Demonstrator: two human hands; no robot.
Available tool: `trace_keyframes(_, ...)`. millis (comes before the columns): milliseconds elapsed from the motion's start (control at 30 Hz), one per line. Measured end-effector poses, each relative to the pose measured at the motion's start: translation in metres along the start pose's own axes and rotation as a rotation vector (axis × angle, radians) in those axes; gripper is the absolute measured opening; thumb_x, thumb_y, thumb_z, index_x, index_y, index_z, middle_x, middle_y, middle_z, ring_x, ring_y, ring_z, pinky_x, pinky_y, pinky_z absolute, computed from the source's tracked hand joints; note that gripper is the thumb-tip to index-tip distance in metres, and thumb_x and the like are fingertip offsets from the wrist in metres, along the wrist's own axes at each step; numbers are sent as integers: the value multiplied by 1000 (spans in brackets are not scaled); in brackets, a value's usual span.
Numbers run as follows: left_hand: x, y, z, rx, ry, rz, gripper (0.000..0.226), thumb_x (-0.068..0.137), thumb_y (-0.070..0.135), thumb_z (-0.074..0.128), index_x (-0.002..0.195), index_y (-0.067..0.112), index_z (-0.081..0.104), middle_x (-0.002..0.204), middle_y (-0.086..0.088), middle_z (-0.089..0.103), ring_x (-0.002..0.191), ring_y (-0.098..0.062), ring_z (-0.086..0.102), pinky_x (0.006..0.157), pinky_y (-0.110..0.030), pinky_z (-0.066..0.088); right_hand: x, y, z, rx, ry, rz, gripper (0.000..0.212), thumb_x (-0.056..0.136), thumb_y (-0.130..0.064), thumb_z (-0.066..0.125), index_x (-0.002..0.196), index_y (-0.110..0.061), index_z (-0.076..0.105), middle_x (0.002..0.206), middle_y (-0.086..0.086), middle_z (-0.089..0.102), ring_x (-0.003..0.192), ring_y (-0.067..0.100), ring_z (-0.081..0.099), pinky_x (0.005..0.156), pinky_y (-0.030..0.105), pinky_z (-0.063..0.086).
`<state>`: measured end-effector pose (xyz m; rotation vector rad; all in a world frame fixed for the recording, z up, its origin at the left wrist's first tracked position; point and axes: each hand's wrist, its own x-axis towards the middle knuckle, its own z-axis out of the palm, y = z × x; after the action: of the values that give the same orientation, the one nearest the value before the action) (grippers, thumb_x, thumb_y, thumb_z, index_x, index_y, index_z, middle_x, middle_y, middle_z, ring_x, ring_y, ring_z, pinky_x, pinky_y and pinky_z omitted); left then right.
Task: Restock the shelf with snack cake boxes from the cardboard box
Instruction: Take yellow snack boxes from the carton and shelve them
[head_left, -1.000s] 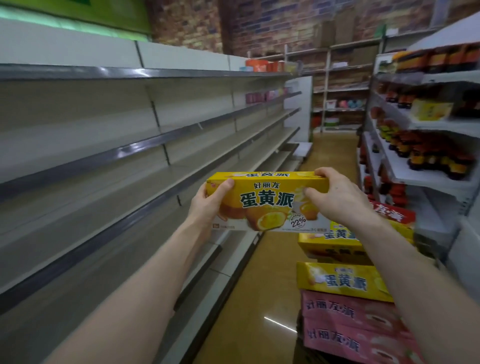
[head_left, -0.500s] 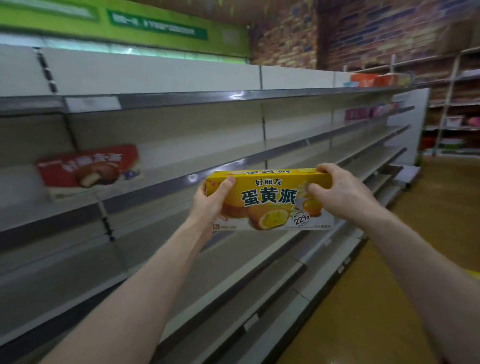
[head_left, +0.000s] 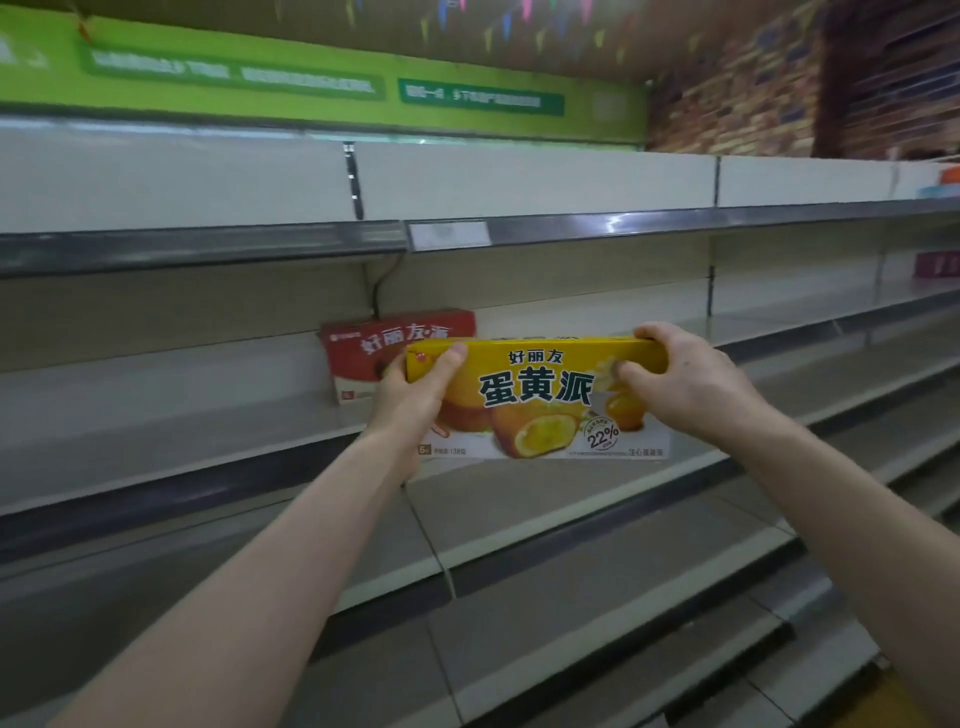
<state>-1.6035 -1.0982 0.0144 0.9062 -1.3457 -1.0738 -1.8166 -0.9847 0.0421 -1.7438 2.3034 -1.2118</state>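
yellow snack cake box (head_left: 537, 397) between left hand (head_left: 415, 400) and right hand (head_left: 685, 384)

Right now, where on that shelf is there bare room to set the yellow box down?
Bare shelf board runs right of the red box, and left of it too. The only crowded spot is at the red box, partly behind the yellow box and the left hand.

The yellow box (head_left: 537, 397) hides the red box's (head_left: 395, 345) lower right; green sign (head_left: 311, 85) lettering is blurred.
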Motion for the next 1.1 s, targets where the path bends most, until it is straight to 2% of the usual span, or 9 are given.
trace_keyframes(100,9,7,-35,36,80,-7,39,81,49,71,110,26,59,103,2,69,95,-19,65,79,-37,54,15,-27,21,32,-47,-64,53,95,-42,53,143,-28,37,129,4,56,116,26,53,98,47,45)
trace_keyframes(233,17,16,-75,64,206,30,34,86,45,67,110,24,56,95,6,64,81,-8,59,60,-25,42,36,-59,50,81,-97,-172,52,95,-42,53,143,-28,38,127,3,56,107,25,55,78,36,49)
trace_keyframes(433,26,22,-124,139,362,33,38,87,48,64,115,23,55,101,5,62,83,-7,55,58,-24,36,63,-100,92,124,-197,-289,55,93,-37,59,143,-26,38,119,5,61,105,27,58,92,44,49)
trace_keyframes(533,32,24,-149,178,425,26,43,86,50,64,118,23,57,111,0,64,97,-19,59,65,-27,41,72,-120,111,131,-212,-372,50,93,-30,58,139,-23,41,112,4,61,102,28,57,89,41,49)
trace_keyframes(667,45,30,-185,237,470,12,38,85,53,65,110,25,61,109,0,68,103,-25,62,92,-44,50,84,-151,134,105,-245,-442,52,94,-27,57,142,-23,39,120,7,61,108,31,57,91,40,48)
trace_keyframes(800,58,33,-228,287,485,38,24,89,46,63,101,25,61,105,-2,70,96,-23,66,86,-42,52,93,-184,164,138,-300,-467,53,91,-24,57,141,-25,39,121,9,60,105,31,59,87,39,49)
trace_keyframes(900,68,33,-261,290,523,29,34,87,46,65,112,23,59,105,-3,69,94,-23,66,82,-38,52,98,-212,192,178,-364,-472,51,87,-22,58,137,-24,46,123,8,61,109,31,59,90,38,49)
trace_keyframes(967,77,31,-283,306,559,13,43,84,48,68,117,22,57,106,-3,69,93,-23,67,81,-36,53,103,-228,212,211,-400,-479,44,84,-19,61,127,-23,52,117,7,63,103,30,60,85,35,50)
trace_keyframes(1100,98,24,-312,414,471,-48,56,66,47,82,112,20,64,103,-6,73,89,-27,71,83,-47,57,117,-252,241,202,-471,-441,53,82,-17,67,131,-24,48,121,5,58,105,28,57,79,31,46)
